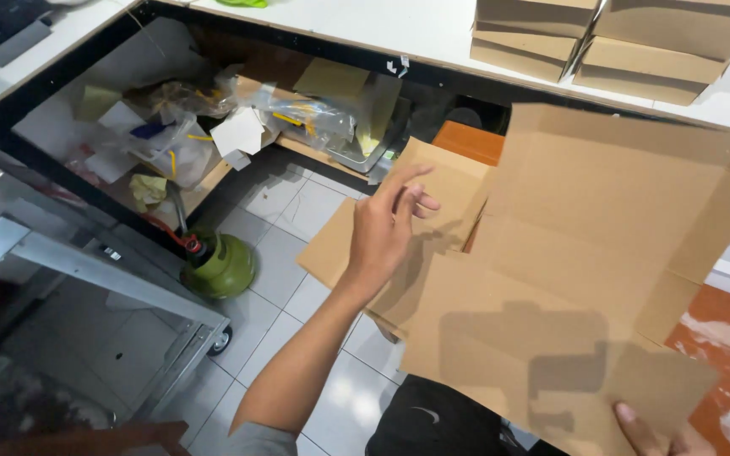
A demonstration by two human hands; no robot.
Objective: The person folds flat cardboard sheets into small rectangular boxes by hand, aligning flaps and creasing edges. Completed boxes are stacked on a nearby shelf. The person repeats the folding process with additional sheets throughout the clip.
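A large flat brown cardboard box blank (601, 253), with creases and flaps, is held tilted over the floor on the right. My right hand (656, 432) grips its near bottom corner, thumb on top. My left hand (389, 228) reaches forward with fingers spread, just above a stack of similar flat cardboard pieces (416, 211) that lies beneath the blank. Whether the fingers touch that stack I cannot tell. Nothing is held in the left hand.
Folded cardboard boxes (610, 38) are stacked on a white counter (399, 25) at the top. Below the counter a shelf holds plastic bags and paper scraps (187, 127). A green gas cylinder (217, 266) stands on the tiled floor beside a metal cart (128, 287).
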